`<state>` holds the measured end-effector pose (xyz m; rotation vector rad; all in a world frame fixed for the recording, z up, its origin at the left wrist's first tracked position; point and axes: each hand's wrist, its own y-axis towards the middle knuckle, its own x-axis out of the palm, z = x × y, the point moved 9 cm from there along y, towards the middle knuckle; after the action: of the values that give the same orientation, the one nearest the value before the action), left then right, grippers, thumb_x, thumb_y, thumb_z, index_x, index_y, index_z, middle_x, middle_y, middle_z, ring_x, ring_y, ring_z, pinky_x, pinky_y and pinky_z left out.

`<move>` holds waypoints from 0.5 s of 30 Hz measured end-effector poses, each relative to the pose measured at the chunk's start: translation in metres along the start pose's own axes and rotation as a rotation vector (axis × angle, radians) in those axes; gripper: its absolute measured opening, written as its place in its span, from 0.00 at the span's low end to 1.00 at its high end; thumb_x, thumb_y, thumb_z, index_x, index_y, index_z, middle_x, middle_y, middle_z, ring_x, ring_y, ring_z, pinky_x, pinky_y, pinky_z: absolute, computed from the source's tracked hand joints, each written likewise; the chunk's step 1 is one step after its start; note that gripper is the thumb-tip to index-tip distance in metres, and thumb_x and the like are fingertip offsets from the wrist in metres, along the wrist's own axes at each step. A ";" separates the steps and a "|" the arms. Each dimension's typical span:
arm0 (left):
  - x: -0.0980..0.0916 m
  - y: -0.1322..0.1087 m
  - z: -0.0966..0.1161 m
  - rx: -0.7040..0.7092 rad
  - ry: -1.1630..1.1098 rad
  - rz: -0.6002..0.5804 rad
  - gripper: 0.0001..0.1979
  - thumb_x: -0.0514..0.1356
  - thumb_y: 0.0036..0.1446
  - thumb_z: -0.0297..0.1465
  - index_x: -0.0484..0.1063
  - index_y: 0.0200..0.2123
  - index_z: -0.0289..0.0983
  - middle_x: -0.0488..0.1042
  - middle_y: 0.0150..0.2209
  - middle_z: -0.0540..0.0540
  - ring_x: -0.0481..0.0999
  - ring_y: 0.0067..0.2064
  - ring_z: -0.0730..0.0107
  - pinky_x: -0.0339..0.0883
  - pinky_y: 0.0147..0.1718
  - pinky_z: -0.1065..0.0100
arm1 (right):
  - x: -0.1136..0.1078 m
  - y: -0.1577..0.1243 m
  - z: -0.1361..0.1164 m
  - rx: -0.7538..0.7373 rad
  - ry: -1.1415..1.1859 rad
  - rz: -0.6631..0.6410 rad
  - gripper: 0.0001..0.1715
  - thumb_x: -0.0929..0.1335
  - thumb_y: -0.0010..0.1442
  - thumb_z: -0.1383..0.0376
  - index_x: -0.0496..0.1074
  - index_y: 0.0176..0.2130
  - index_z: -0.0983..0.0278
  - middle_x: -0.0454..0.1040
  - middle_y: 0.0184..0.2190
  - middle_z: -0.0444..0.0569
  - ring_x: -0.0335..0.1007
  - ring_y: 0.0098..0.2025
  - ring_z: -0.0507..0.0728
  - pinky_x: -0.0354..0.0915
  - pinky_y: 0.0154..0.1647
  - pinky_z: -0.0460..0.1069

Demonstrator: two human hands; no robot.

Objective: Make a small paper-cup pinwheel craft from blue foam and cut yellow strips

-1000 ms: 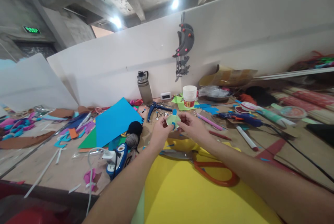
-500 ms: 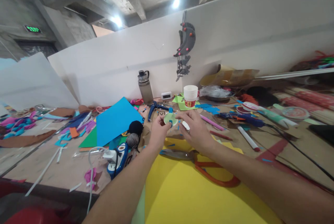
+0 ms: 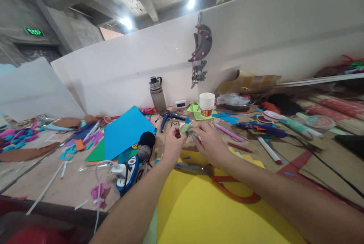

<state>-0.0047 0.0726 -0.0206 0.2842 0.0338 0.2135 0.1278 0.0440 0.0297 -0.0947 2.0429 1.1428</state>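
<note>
My left hand (image 3: pixel 174 143) is closed on a small round light-green piece (image 3: pixel 185 128) with a white rim and blue tabs; its full shape is partly covered by my fingers. My right hand (image 3: pixel 209 140) is closed, its fingertips pinched together at the right edge of that piece. What sits between those fingertips is too small to make out. Beneath my wrists, scissors (image 3: pixel 247 199) with orange handles lie on a yellow sheet (image 3: pixel 199 206), blades toward the left.
Stacked paper cups (image 3: pixel 207 102) and a water bottle (image 3: pixel 157 96) stand at the back. A blue sheet (image 3: pixel 125 130) and yarn balls (image 3: pixel 147 138) lie left, near a power strip (image 3: pixel 128 175). To the right are a glue gun (image 3: pixel 273 131), its black cord and a white marker (image 3: pixel 269 150).
My right hand has moved slightly left, and its fingertips have come to the edge of the round piece. That piece has tilted in my left hand, showing more white rim.
</note>
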 end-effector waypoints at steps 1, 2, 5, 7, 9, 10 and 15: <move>0.000 -0.001 0.001 0.002 0.000 0.001 0.10 0.64 0.44 0.29 0.69 0.32 0.36 0.71 0.28 0.51 0.67 0.30 0.75 0.60 0.32 0.73 | 0.000 0.000 0.000 0.001 -0.003 -0.001 0.13 0.61 0.60 0.70 0.72 0.42 0.65 0.67 0.37 0.55 0.59 0.43 0.61 0.61 0.44 0.56; 0.000 -0.001 0.002 0.002 -0.002 0.001 0.10 0.64 0.44 0.29 0.69 0.32 0.36 0.71 0.29 0.50 0.68 0.30 0.75 0.60 0.32 0.73 | 0.000 0.000 0.000 0.001 -0.005 -0.003 0.13 0.61 0.60 0.69 0.72 0.42 0.65 0.67 0.37 0.55 0.59 0.43 0.61 0.61 0.44 0.56; 0.001 -0.002 0.004 -0.002 0.002 0.005 0.10 0.64 0.44 0.29 0.69 0.32 0.36 0.71 0.29 0.50 0.68 0.30 0.75 0.60 0.32 0.73 | 0.000 0.000 0.000 0.003 0.001 -0.005 0.13 0.61 0.60 0.69 0.72 0.42 0.64 0.67 0.37 0.55 0.60 0.43 0.61 0.61 0.44 0.56; 0.000 -0.002 0.004 -0.006 0.012 0.013 0.09 0.64 0.43 0.29 0.69 0.31 0.36 0.71 0.28 0.50 0.68 0.30 0.75 0.60 0.32 0.73 | -0.001 0.000 0.000 0.005 0.017 -0.003 0.13 0.62 0.59 0.69 0.72 0.41 0.63 0.68 0.37 0.54 0.60 0.43 0.62 0.61 0.44 0.57; 0.000 -0.002 0.005 -0.008 0.020 0.019 0.09 0.63 0.43 0.28 0.69 0.31 0.36 0.71 0.28 0.51 0.68 0.29 0.75 0.60 0.32 0.73 | -0.001 0.001 -0.001 0.006 0.032 0.000 0.12 0.62 0.59 0.70 0.72 0.41 0.62 0.68 0.37 0.54 0.60 0.43 0.62 0.61 0.44 0.58; 0.000 -0.002 0.005 -0.003 0.026 0.017 0.09 0.63 0.43 0.28 0.69 0.31 0.36 0.71 0.28 0.51 0.68 0.29 0.75 0.60 0.32 0.73 | -0.001 0.001 -0.001 0.007 0.034 -0.001 0.12 0.62 0.59 0.70 0.71 0.41 0.62 0.68 0.37 0.54 0.60 0.43 0.62 0.61 0.45 0.58; 0.001 -0.003 0.009 0.028 0.044 -0.001 0.08 0.62 0.44 0.27 0.69 0.31 0.36 0.70 0.28 0.50 0.68 0.30 0.75 0.60 0.32 0.73 | -0.001 0.000 -0.002 0.006 0.029 -0.007 0.12 0.62 0.59 0.70 0.70 0.42 0.62 0.68 0.38 0.54 0.60 0.44 0.62 0.61 0.45 0.58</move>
<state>-0.0030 0.0674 -0.0131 0.3072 0.0808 0.2190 0.1268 0.0425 0.0309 -0.1157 2.0696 1.1364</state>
